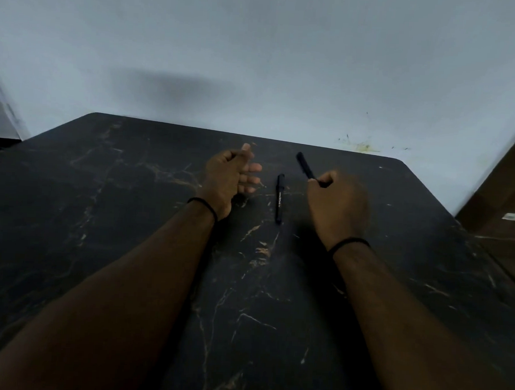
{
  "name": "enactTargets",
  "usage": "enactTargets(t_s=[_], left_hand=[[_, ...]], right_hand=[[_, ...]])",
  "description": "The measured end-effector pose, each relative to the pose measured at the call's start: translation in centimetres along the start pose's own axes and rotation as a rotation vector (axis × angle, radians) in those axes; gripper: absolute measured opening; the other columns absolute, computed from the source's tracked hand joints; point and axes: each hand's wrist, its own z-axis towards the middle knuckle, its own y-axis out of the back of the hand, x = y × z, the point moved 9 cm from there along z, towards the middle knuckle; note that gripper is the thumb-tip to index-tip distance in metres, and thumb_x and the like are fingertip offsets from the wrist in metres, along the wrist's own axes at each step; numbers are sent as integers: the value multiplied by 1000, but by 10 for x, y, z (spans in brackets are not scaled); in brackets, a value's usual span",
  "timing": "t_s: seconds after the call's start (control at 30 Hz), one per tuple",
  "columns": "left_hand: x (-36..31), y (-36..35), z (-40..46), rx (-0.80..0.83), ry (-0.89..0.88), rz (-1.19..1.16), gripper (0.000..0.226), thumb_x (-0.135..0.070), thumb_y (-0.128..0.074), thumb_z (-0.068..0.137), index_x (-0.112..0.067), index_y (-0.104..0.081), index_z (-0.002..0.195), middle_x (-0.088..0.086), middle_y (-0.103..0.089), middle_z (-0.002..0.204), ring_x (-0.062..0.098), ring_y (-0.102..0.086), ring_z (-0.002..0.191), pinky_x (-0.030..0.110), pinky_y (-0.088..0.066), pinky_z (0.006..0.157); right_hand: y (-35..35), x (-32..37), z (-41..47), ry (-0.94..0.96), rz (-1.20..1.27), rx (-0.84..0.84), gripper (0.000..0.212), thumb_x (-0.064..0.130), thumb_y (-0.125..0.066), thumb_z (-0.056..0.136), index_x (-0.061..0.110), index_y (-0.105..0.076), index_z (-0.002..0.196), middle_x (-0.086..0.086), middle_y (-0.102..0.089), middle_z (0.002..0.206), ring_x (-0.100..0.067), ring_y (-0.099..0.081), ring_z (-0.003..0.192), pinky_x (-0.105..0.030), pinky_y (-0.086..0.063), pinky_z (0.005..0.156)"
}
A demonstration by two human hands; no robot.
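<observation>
One black pen [305,166] is up off the dark table [129,218], gripped in the curled right hand [337,205] just right of the second pen [279,200], which lies untouched, likely next, with the empty, loose-fingered left hand [228,178] just left of it.

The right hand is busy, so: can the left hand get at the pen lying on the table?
Probably yes. The left hand is open and holds nothing; the lying pen is just beside its fingers, nothing between them. The right hand grips the other pen off to the side.
</observation>
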Motion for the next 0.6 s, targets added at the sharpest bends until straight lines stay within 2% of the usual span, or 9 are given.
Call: enactTargets(t_s=[0.17,0.33,0.47,0.6], left_hand=[[0,-3,-3,-14,-20,93,32,-28,-57,99,3,-61,107,10,-68,80,13,-56,56,25,-46,49],[2,-3,1,-69,-58,246,26,-23,-58,98,1,-65,93,6,-62,65,10,-46,44,18,-36,36],[3,-8,3,-82,-101,374,25,-24,-59,97,-2,-66,87,3,-61,60,5,-43,40,16,-34,36],[4,-9,5,-75,-127,406,24,-25,-59,97,-5,-67,85,0,-61,58,-2,-44,36,12,-37,39]], right_hand=[[-10,-17,3,-87,-126,162,28,28,-57,87,14,-53,63,-3,-57,64,-27,-58,64,-34,-48,62],[-27,-3,-3,-39,-180,244,24,28,-55,89,13,-55,69,-10,-58,74,-37,-66,83,-35,-48,66],[-34,10,-6,35,-255,232,22,26,-53,91,8,-66,91,-12,-67,98,-33,-64,96,-31,-43,74],[-39,13,-4,54,-277,238,27,31,-53,93,8,-67,92,-12,-69,95,-31,-66,92,-30,-44,71]])
